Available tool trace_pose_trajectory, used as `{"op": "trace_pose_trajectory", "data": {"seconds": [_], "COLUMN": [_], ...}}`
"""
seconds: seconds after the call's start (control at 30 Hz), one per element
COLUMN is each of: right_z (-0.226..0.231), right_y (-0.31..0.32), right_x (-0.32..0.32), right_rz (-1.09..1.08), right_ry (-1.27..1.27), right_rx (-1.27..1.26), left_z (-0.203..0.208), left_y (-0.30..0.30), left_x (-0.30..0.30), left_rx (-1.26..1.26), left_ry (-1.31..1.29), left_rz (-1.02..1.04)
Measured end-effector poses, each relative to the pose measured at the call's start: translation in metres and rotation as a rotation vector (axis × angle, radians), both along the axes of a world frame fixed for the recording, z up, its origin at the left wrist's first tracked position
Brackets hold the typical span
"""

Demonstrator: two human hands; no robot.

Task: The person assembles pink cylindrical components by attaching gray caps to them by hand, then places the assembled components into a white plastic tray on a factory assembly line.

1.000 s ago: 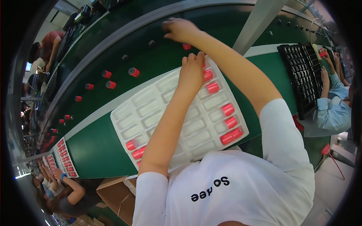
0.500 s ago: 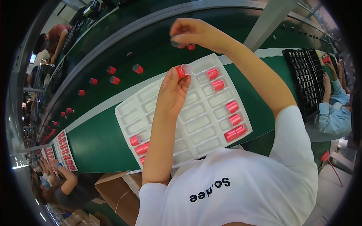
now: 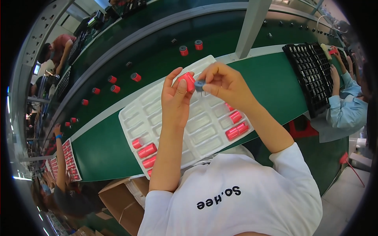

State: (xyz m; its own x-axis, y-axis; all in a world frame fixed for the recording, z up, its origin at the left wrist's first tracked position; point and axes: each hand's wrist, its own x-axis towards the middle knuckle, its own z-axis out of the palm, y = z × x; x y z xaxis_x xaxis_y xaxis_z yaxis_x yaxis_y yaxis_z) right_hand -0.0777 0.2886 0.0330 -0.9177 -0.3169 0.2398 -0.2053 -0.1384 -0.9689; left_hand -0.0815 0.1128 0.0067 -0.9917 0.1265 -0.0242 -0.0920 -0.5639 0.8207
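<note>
Over the white plastic tray [image 3: 201, 134], my left hand [image 3: 175, 100] grips a red cylindrical shell [image 3: 186, 81] between thumb and fingers. Close to its right side, my right hand [image 3: 230, 87] pinches a dark grey round part [image 3: 199, 85] with thin pins pointing down. The shell and the grey part are very close; whether they touch I cannot tell. Red cylinders lie in some tray pockets at the right, such as a long red pair [image 3: 237, 131], and at the left, such as a red cylinder [image 3: 148, 150] beside my left forearm. My forearms hide part of the tray.
Beyond the tray, a green conveyor [image 3: 157, 59] carries several red cylinders with dark tops, one a red cylinder [image 3: 183, 50]. A grey metal post [image 3: 252, 29] rises behind. Black trays [image 3: 309, 76] and a co-worker stand right. At lower left are a cardboard box [image 3: 122, 200] and another filled tray [image 3: 71, 161].
My right hand has come back from the conveyor toward my left hand, bringing the grey pinned part. My left hand has turned the red shell on its side. Conveyor parts have shifted in view.
</note>
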Motion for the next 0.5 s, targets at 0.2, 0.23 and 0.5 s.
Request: {"op": "trace_pose_trajectory", "data": {"seconds": [0.2, 0.23, 0.5], "right_z": [0.011, 0.009, -0.013], "right_y": [-0.005, -0.007, -0.023], "right_x": [-0.008, -0.012, -0.007], "right_rz": [-0.085, -0.088, -0.073], "right_ry": [0.146, 0.148, 0.257], "right_rx": [-0.138, -0.138, 0.014], "left_z": [0.004, 0.004, 0.006], "left_y": [-0.004, -0.003, 0.003], "left_x": [0.015, 0.018, 0.024], "left_rx": [0.086, 0.05, -0.058], "left_ry": [0.02, 0.064, 0.266], "left_rz": [-0.16, -0.161, -0.055]}}
